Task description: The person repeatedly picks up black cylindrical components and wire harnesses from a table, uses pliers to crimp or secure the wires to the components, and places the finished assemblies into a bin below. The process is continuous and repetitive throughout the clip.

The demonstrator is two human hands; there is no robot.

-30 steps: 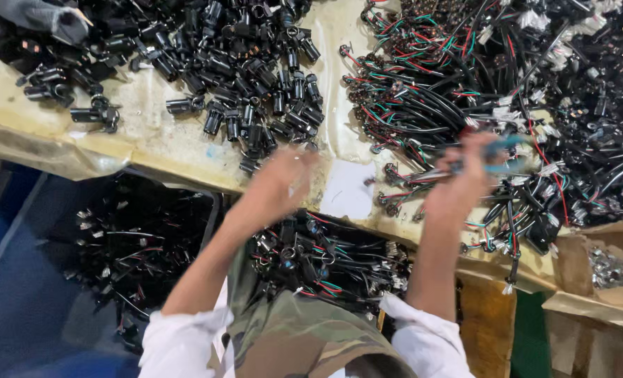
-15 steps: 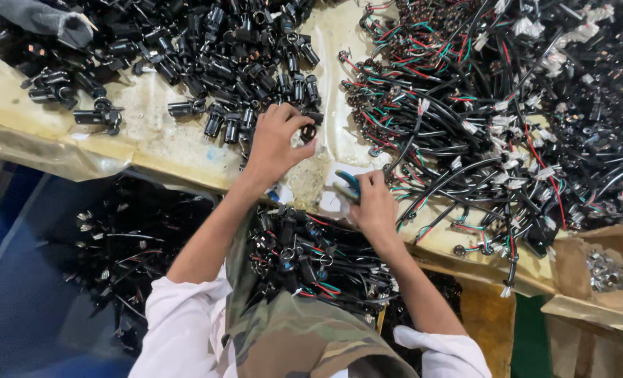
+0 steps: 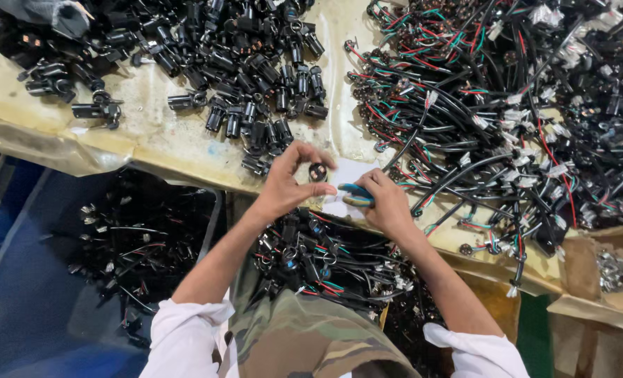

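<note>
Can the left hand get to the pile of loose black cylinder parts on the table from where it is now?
Probably yes. The left hand is at the table edge, the black cylinder parts lie just beyond it, and nothing stands between.

Workbench (image 3: 150,143) covered with yellowed plastic sheeting (stained, creased), blue floor (image 3: 31,315) seen below left, cardboard boxes (image 3: 605,294) at right edge.

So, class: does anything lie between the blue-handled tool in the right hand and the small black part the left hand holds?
Nothing visible does. The left hand pinches the small black part; the blue-handled tool in the right hand sits just beside it.
</note>
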